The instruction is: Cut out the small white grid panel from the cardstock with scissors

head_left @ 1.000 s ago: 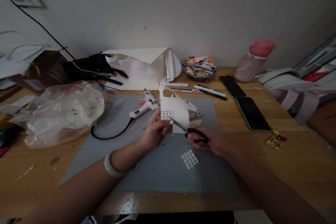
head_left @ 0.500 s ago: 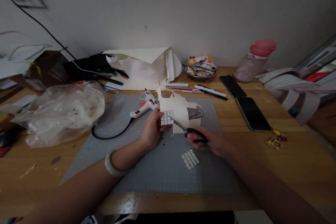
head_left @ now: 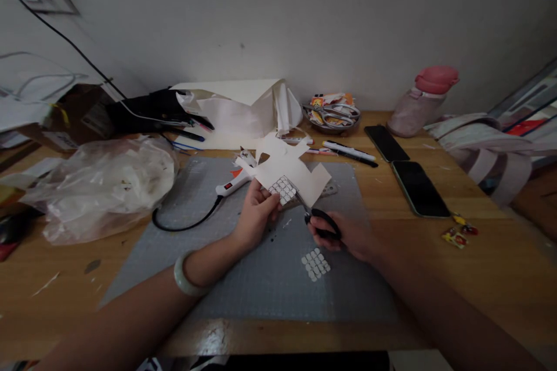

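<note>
My left hand [head_left: 260, 208] is closed on a white sheet of paper [head_left: 287, 165] with an irregular cut outline, pinching it by a corner marked with a grid of rounded black outlines [head_left: 284, 189]. In my right hand [head_left: 333, 232] are black-handled scissors [head_left: 327, 224], fingers through the loops. Their blades meet the paper just right of the drawn grid and are partly hidden by it. A separate cut-out grid of rounded white shapes [head_left: 315, 264] lies flat on the grey cutting mat [head_left: 243, 290]. Behind the paper rests a white glue gun [head_left: 235, 183], its front partly covered.
A crumpled plastic bag [head_left: 108, 185] lies at left. Markers [head_left: 348, 151], a bowl with scissors and wrappers [head_left: 333, 119] and folded paper [head_left: 243, 110] sit along the wall. Two phones [head_left: 420, 188], small wrapped candies [head_left: 456, 235] and a pink bottle [head_left: 420, 104] are on the right.
The paper has been turned in my left hand, so the drawn grid now sits tilted and slightly to the right. The scissors have shifted slightly, with their blades along the grid's right side.
</note>
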Tool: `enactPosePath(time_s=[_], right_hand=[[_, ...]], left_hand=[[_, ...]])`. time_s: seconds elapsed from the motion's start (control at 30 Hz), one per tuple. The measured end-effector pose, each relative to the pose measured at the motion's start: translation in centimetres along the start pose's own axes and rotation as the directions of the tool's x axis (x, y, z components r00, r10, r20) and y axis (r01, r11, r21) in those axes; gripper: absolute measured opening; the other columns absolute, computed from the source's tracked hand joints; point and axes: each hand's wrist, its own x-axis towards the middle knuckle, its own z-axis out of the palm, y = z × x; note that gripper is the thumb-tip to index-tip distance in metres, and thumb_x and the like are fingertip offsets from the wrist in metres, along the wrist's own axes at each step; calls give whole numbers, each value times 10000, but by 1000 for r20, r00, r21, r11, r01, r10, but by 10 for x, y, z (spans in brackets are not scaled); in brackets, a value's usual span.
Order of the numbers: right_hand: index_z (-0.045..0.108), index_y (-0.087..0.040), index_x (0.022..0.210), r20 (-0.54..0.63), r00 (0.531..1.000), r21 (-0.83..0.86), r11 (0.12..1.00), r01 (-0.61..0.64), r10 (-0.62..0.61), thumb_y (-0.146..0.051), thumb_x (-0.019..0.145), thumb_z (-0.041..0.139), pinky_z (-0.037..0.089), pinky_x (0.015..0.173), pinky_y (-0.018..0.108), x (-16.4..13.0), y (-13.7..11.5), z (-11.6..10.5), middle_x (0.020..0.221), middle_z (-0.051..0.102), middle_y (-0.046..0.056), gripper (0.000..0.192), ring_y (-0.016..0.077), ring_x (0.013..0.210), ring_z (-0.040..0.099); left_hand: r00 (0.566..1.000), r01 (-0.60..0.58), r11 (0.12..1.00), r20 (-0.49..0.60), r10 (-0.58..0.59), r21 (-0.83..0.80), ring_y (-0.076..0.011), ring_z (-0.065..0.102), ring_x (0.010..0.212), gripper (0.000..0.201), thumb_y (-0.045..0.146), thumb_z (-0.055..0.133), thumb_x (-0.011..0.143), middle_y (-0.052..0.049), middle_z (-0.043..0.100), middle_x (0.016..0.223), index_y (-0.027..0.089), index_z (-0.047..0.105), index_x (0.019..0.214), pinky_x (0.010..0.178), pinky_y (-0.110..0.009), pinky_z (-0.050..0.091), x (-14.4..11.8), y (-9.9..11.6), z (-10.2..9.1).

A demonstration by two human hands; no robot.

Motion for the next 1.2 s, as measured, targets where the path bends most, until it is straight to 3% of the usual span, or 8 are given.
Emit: enactPosePath(time_s=[0.23, 0.37, 0.47, 0.63, 1.0, 1.2], right_hand=[[454, -194, 702, -32, 999, 44, 999, -3, 5, -697, 724, 583, 191, 393, 221, 0, 0, 11, 519, 460, -60, 519, 53, 416, 316], [422, -201, 687, -56, 998, 44, 998, 40, -37, -691, 752, 544, 187, 399, 226, 1, 5, 17, 501, 427, -72, 508, 47, 395, 288], [407, -205, 681, -32, 999, 38, 998, 42, -41, -661, 771, 521, 182, 395, 224, 1, 6, 18, 488, 404, -78, 479, 46, 391, 276], [416, -206, 678, -55, 998, -1, 1000, -20, 20, -665, 772, 507, 201, 387, 223, -1, 2, 16, 481, 392, -83, 478, 48, 378, 286], [405, -206, 665, -47, 999, -2, 1000, -2, 2, -734, 742, 515, 202, 377, 216, 0, 0, 17, 486, 370, -87, 545, 46, 386, 266], [391, -209, 664, -37, 999, 45, 999, 8, -7, -614, 788, 538, 168, 377, 213, 3, 5, 16, 487, 335, -92, 448, 44, 394, 224]], left_hand=[[1000, 22, 999, 11, -23, 24, -61, 410, 373, 449, 250, 747, 668, 89, 551, 523, 200, 520, 1053, 351, -165, 255, 0, -1, -3], [995, 87, 993, 45, -91, 77, -46, 366, 356, 260, 304, 737, 659, 53, 561, 487, 166, 555, 784, 367, -186, 222, -2, 0, 0], [987, 120, 986, 95, -131, 114, -38, 348, 355, 257, 333, 704, 665, 33, 529, 457, 156, 528, 603, 381, -204, 208, -3, 1, 1], [986, 128, 985, 87, -139, 120, -51, 356, 371, 233, 320, 697, 665, 47, 510, 461, 176, 517, 628, 398, -213, 215, -2, 1, 0], [983, 151, 982, 82, -161, 117, -49, 331, 369, 199, 300, 679, 645, 53, 495, 448, 181, 521, 628, 398, -210, 193, -4, 2, 1], [986, 135, 988, 84, -141, 78, -57, 340, 367, 197, 287, 668, 668, 49, 472, 432, 182, 509, 616, 398, -212, 205, -3, 1, 0]])
